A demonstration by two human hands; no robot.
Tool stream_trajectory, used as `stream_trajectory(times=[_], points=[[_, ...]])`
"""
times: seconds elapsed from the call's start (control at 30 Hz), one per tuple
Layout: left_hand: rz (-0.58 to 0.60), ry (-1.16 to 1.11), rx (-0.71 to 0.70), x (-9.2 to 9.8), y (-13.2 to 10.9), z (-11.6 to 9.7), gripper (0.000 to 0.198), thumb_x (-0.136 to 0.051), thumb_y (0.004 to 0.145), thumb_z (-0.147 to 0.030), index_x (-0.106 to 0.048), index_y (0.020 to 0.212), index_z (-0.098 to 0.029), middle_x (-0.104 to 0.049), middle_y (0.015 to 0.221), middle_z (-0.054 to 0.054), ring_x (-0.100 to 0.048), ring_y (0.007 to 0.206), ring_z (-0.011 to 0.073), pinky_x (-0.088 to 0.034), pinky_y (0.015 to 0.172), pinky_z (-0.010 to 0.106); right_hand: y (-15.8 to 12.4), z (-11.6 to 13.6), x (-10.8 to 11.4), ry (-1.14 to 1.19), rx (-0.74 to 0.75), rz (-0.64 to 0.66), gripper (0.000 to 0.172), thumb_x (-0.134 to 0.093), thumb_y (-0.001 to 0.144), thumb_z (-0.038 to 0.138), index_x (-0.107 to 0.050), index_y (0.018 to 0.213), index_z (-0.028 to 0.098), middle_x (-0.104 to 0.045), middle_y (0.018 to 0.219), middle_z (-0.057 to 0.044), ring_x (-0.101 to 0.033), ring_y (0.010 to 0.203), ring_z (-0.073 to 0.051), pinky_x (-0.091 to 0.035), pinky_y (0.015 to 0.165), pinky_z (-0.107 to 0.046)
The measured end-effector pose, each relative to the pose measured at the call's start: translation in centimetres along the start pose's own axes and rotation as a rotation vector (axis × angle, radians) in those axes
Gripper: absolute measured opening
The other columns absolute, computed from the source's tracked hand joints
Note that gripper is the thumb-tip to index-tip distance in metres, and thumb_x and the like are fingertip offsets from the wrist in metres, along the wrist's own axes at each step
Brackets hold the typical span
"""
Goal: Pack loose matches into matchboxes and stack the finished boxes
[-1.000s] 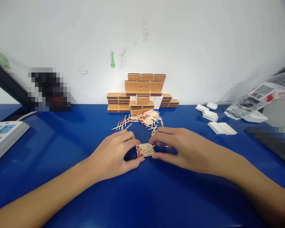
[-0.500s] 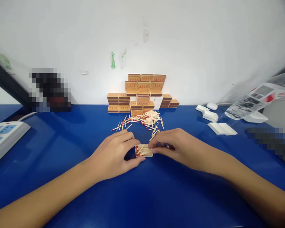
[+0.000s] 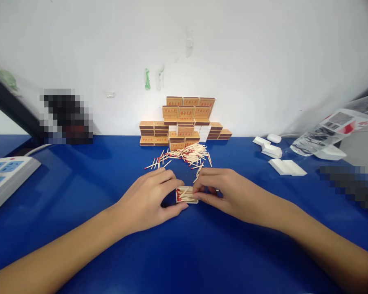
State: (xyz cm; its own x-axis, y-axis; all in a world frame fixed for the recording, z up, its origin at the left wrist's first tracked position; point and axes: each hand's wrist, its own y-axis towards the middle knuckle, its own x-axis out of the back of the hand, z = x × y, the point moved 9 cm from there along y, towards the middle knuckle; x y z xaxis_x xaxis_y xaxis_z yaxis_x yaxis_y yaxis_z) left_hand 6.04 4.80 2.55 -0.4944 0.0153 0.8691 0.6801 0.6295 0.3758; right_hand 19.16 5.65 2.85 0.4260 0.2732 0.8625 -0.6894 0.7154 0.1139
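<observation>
Now: left hand point(image 3: 150, 197) pinches the white matchbox tray point(image 3: 191, 202), near-centre on the blue table point(image 3: 79, 188); right hand point(image 3: 225, 191) grips its right end. Tray holds matches point(image 3: 185, 195); loose matches point(image 3: 185, 155) lie farther back.

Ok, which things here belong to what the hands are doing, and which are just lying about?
In hand: white cardboard tray of red-tipped matches, held by left hand and right hand; loose wooden match pile.
Lying about: white power strip; clear plastic bottle.
</observation>
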Motion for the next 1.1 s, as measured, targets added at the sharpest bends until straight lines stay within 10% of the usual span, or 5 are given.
stream_trajectory(times=[1.1], points=[[-0.038,-0.097,0.071,0.1,0.2,0.4,0.011,-0.061,0.1,-0.018,-0.069,0.092,-0.019,-0.068,0.105,0.003,-0.064,0.098,0.0194,-0.051,0.092,0.038,0.6,0.2,-1.4,-0.1,-0.03,-0.039,0.016,-0.06,0.106,0.026,-0.073,0.102,0.017,-0.063,0.102,-0.006,-0.063,0.082,-0.017,-0.049,0.075,-0.032]])
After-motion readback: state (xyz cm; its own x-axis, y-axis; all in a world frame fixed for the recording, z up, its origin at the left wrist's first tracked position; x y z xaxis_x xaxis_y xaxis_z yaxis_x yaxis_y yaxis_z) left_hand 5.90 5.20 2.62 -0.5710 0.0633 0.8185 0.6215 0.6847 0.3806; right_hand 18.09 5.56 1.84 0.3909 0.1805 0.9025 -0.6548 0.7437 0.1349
